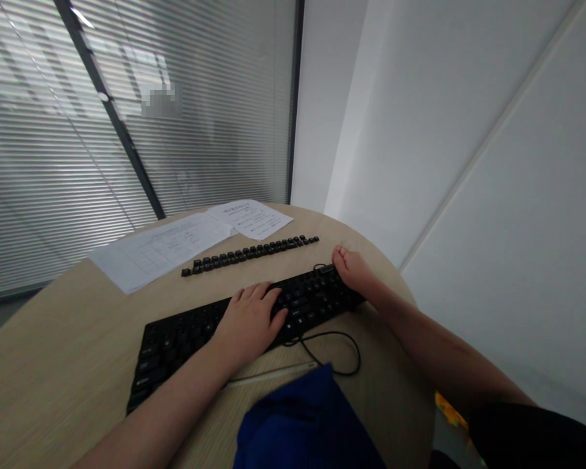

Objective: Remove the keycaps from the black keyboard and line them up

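A black keyboard [303, 296] lies at a slant on the round wooden table. My left hand [249, 319] rests on its middle, palm down with the fingers spread. At the keyboard's far right end is my right hand [351, 266], its fingers closed. A small tool with thin wires [344, 247] pokes out of that fist; the rest of it is hidden. Beyond the keyboard, several loose black keycaps [247, 253] are lined up in two rows. The keyboard's black cable [339, 334] curls on the near side.
Printed paper sheets [170, 244] lie on the far left of the table [53, 339]. Close to me are a blue cloth [305, 423] and a thin pale strip [273, 374]. A white wall [444, 130] rises to the right, and blinds [215, 117] cover the glass behind.
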Available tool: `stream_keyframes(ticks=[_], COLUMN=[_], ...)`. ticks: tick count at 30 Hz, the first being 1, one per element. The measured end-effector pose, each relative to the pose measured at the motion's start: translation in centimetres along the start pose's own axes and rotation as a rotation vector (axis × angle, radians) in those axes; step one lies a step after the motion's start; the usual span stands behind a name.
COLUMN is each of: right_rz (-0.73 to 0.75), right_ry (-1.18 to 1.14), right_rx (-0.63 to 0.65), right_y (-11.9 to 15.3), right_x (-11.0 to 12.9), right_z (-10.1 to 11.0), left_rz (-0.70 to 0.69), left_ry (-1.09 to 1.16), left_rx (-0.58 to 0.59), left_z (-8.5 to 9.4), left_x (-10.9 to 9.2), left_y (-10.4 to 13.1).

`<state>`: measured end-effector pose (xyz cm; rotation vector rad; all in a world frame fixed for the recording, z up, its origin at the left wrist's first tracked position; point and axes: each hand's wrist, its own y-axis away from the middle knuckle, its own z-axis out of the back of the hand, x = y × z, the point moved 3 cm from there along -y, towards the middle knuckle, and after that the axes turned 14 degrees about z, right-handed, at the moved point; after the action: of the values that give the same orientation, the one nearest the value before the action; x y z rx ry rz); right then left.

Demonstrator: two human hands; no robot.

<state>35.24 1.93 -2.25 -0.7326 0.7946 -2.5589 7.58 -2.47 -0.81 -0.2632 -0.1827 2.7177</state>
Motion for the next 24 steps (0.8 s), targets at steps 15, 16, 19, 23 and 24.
stream_keyframes(ticks=[15, 16, 19, 23, 24], right_rz=[-0.077, -0.088, -0.125, -0.147, -0.154], right_ry=[-0.028, -0.043, -0.108, -0.164, -0.158], right_rx=[-0.179, -0.195, -0.231, -0.245, -0.237], right_y=[0.72, 0.75, 0.85, 1.0, 1.03], right_x=[-0.43, -0.5, -0.65, -0.75, -0.78], right_z=[0.51, 0.52, 0.51, 0.45, 0.42], left_rz=[-0.004, -0.003, -0.002, 0.0, 0.001], left_ry=[0.004, 0.002, 0.0, -0.001, 0.0], left_rx=[-0.009, -0.009, -0.008, -0.006, -0.006], left_z=[0.12, 0.13, 0.15, 0.03, -0.02], left_x=[-0.03, -0.03, -0.04, 0.0, 0.01], left_y=[0.11, 0.12, 0.14, 0.08, 0.05])
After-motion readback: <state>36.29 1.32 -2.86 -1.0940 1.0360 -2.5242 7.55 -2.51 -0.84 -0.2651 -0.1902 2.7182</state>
